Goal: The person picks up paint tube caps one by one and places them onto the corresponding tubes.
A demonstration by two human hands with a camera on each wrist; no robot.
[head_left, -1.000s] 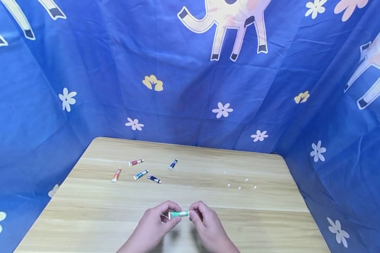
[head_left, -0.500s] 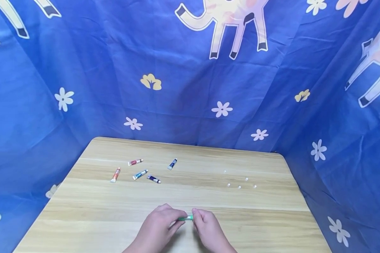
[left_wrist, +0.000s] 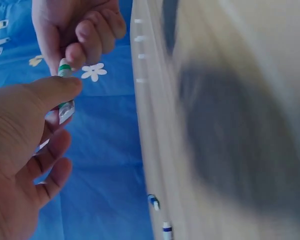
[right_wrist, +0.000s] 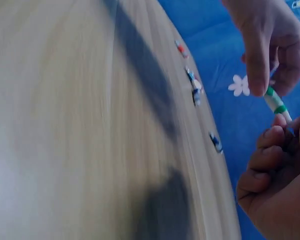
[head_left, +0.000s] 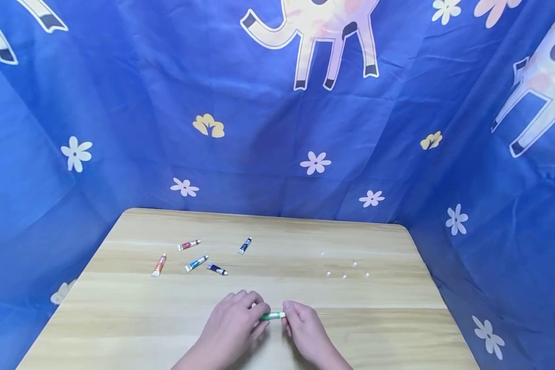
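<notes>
Near the front of the wooden table (head_left: 374, 329), a small green-and-white paint tube (head_left: 272, 316) is held level between both hands. My left hand (head_left: 231, 321) pinches its body; in the left wrist view the thumb lies across the tube and the silver crimped end (left_wrist: 66, 113) shows below it. At the other end, my right hand (head_left: 305, 329) pinches the white cap end between thumb and curled fingers. The right wrist view shows the tube's green bands (right_wrist: 276, 102) between the hands, with the very tip covered by the right fingers.
Several paint tubes lie at the back left: red (head_left: 189, 245), orange (head_left: 159, 265), light blue (head_left: 196, 263), dark purple (head_left: 217, 269) and dark blue (head_left: 244, 245). Several tiny white pieces (head_left: 344, 276) are scattered at the right. Blue patterned cloth (head_left: 259, 154) hangs behind the table.
The left hand has turned over the tube, so its fingers now cover the crimped end. The right hand stays at the cap end. The head view has shifted slightly.
</notes>
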